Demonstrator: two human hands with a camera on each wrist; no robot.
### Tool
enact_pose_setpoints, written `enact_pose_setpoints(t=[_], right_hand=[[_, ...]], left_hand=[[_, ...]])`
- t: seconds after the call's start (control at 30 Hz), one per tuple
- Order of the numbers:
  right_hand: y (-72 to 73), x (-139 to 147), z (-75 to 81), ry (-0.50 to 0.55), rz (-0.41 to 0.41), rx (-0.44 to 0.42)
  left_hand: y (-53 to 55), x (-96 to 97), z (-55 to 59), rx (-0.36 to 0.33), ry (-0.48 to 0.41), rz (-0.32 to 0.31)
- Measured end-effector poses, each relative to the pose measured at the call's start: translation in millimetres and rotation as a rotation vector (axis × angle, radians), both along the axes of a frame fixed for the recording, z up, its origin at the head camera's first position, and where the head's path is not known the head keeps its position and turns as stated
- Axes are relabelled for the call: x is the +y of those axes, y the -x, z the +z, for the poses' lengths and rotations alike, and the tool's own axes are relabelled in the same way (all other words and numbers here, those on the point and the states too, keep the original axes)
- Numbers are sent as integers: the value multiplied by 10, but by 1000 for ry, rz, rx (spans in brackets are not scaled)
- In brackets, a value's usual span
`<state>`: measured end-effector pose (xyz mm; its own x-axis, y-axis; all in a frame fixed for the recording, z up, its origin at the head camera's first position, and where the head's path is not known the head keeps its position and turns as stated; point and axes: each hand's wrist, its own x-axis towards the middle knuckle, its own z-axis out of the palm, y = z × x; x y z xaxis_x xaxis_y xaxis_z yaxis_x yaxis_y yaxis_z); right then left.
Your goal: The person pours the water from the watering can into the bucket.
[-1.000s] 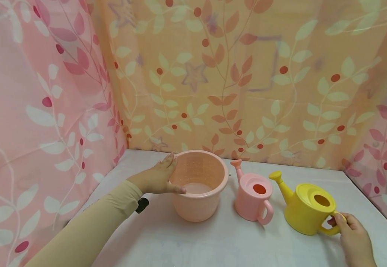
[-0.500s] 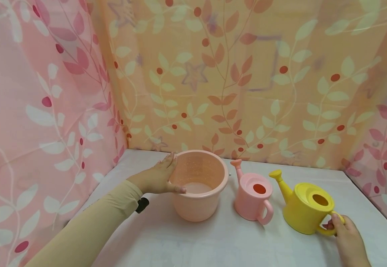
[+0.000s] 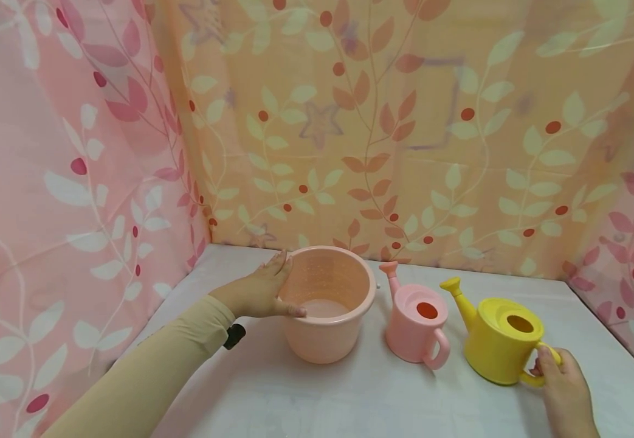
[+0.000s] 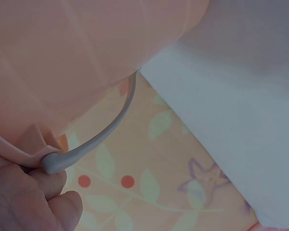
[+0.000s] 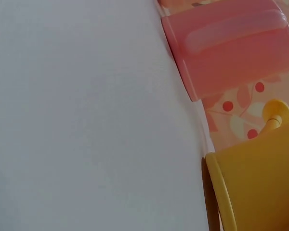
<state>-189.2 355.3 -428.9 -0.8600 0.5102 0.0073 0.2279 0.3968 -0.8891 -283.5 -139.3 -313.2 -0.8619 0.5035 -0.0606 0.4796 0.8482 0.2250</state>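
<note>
A light pink plastic bucket (image 3: 324,340) stands upright on the white table. My left hand (image 3: 259,292) grips its left rim, thumb over the front edge; the left wrist view shows curled fingers (image 4: 65,211) under the rim beside the grey bail handle (image 4: 94,142). At the right, my right hand (image 3: 565,389) grips the handle of a yellow watering can (image 3: 497,350), its spout pointing left. A shadow lies along the can's base (image 5: 226,192) in the right wrist view; whether it touches the table I cannot tell. My right hand is hidden there.
Between bucket and yellow can stands a pink watering can (image 3: 412,328), its handle toward the front right. The white table (image 3: 349,401) is bordered at the back and sides by leaf-patterned curtains (image 3: 371,134). A black strap piece (image 3: 234,336) hangs below my left wrist.
My right hand and the yellow watering can have shifted slightly left, toward the pink can. The left hand stays on the bucket, which has not moved on the table.
</note>
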Motion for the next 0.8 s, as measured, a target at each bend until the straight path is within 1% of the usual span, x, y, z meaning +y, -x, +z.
enact_pose_setpoints(t=[0.03, 0.13, 0.23, 0.27, 0.33, 0.47, 0.57, 0.73, 0.8], right_hand=[[-2, -18, 0, 21, -4, 37], [-1, -62, -2, 33, -24, 113], [18, -97, 3, 63, -70, 155], [26, -100, 0, 44, -86, 155], [41, -107, 4, 50, -114, 158], [53, -101, 20, 32, -139, 154], [33, -119, 84, 23, -142, 155], [-4, -158, 235, 27, -141, 162], [-12, -166, 292, 10, -142, 157]], left_hand=[[-1, 1, 1, -1, 0, 0], [0, 3, 1, -2, -1, 0], [-2, 3, 5, -4, -4, 2], [-4, 3, 8, -5, -6, 2], [-2, 0, 6, -3, -7, 1], [5, -7, -2, 4, -8, -10], [2, -11, 2, 2, -6, -10], [-8, -8, 18, -2, -5, -7], [-10, -7, 23, -4, -7, -7]])
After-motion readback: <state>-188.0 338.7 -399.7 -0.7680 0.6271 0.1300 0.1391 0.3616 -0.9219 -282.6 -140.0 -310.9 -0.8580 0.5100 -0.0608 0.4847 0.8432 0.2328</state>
